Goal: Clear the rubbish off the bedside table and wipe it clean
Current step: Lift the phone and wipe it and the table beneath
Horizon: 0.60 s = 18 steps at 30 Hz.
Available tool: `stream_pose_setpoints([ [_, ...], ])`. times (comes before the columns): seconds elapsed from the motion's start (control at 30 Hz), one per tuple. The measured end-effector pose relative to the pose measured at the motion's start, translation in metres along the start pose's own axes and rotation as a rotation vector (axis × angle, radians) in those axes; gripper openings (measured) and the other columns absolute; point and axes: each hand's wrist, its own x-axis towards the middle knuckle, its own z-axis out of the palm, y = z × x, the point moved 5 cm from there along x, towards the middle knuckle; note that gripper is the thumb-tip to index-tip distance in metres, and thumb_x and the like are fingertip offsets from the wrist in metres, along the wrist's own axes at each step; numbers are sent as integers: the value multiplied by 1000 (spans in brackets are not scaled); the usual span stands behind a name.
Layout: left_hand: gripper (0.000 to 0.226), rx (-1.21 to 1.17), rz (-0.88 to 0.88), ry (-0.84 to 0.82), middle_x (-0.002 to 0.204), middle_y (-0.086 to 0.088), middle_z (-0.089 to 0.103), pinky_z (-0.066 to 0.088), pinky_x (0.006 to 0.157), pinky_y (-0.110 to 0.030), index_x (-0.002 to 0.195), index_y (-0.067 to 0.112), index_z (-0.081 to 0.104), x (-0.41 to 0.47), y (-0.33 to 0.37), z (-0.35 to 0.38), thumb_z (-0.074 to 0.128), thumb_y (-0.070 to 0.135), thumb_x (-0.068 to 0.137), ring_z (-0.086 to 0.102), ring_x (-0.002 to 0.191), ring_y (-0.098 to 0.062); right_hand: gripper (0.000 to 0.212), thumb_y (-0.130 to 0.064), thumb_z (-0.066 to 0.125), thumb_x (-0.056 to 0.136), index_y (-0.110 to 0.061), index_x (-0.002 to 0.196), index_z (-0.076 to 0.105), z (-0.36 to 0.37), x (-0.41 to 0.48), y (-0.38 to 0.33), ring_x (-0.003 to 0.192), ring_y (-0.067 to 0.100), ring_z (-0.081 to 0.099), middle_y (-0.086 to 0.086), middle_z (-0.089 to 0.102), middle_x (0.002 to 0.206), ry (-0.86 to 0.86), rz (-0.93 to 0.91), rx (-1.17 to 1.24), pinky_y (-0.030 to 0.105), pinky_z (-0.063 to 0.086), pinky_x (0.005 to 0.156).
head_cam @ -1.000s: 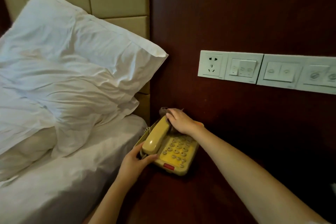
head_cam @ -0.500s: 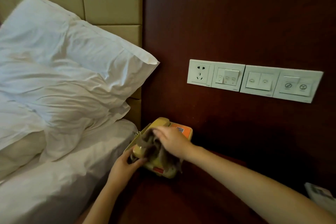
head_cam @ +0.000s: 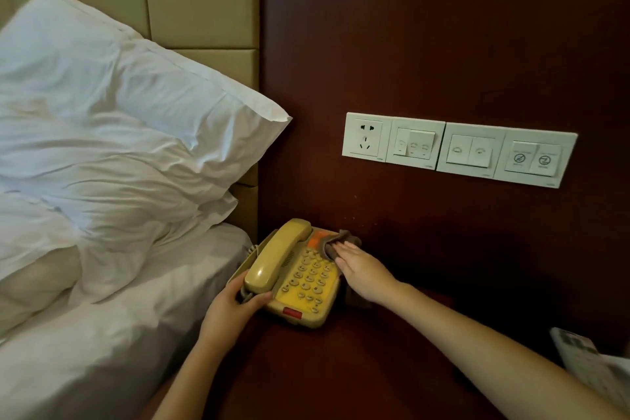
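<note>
At the far left of the bedside table (head_cam: 358, 372), my right hand (head_cam: 362, 270) presses the cloth (head_cam: 331, 243) flat-fingered on the telephone (head_cam: 301, 286) (long axis near-to-far), at its far right corner; my left hand (head_cam: 234, 312) grips its near left edge.

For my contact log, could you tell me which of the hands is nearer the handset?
Left: left hand grips the phone right by the handset; right hand presses a cloth beyond the keypad.
</note>
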Motion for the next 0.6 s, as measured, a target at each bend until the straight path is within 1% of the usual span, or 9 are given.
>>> stream_pose_setpoints([
  [0.07, 60, -1, 7, 0, 138, 0, 50, 38, 101, -35, 136, 26, 46, -1, 1, 1, 70, 29, 81, 47, 125, -20, 49, -28, 25, 106, -12, 151, 22, 0, -18, -8, 147, 10, 11, -1, 20, 159, 8, -29, -50, 19, 6, 114],
  [0.17, 62, -6, 8, 7, 139, -1, 49, 38, 101, -34, 137, 24, 46, -1, 1, 1, 71, 28, 81, 46, 125, -21, 48, -30, 25, 105, -16, 152, 22, 10, -52, -27, 147, 8, 11, -4, 20, 159, 2, -135, -89, 18, 3, 112],
  [0.27, 60, -14, 8, 2, 137, -1, 51, 38, 100, -33, 136, 23, 48, -1, 2, 2, 71, 28, 80, 47, 124, -20, 54, -42, 21, 103, -21, 152, 20, 14, -76, -40, 147, 6, 9, -7, 18, 159, -69, -222, -133, 16, -1, 111],
  [0.33, 59, -24, 9, 5, 136, 0, 52, 38, 99, -32, 134, 24, 49, -1, 1, 2, 72, 28, 80, 48, 122, -18, 59, -47, 16, 99, -20, 152, 21, 10, -70, -34, 147, 7, 11, -6, 20, 159, -74, -249, -233, 19, -2, 113],
  [0.4, 60, -28, -4, 6, 136, 1, 52, 39, 100, -32, 135, 24, 49, 1, -1, 1, 73, 28, 79, 48, 122, -19, 55, -43, 20, 103, -18, 152, 23, 1, -49, -18, 147, 9, 14, -3, 24, 158, -41, -183, -265, 23, -1, 115],
  [0.47, 61, -29, -16, 7, 136, 1, 52, 39, 101, -33, 134, 25, 49, 2, -3, 1, 73, 30, 78, 49, 122, -19, 50, -35, 26, 104, -17, 151, 28, -6, -21, -2, 147, 11, 15, -2, 27, 157, -23, -86, -206, 31, 3, 118],
  [0.53, 62, -28, -13, 10, 136, 1, 53, 39, 101, -34, 134, 26, 49, 3, -4, 0, 74, 30, 78, 49, 122, -19, 49, -34, 26, 104, -17, 150, 30, -8, 4, 6, 147, 13, 14, -2, 27, 157, -52, -11, -136, 39, 8, 119],
  [0.6, 62, -24, -4, 11, 136, 2, 52, 39, 100, -33, 135, 26, 49, 3, -4, 0, 73, 30, 78, 48, 123, -19, 50, -35, 25, 104, -17, 150, 29, -5, 20, 8, 147, 16, 15, -1, 26, 157, -75, 41, -94, 42, 13, 119],
])
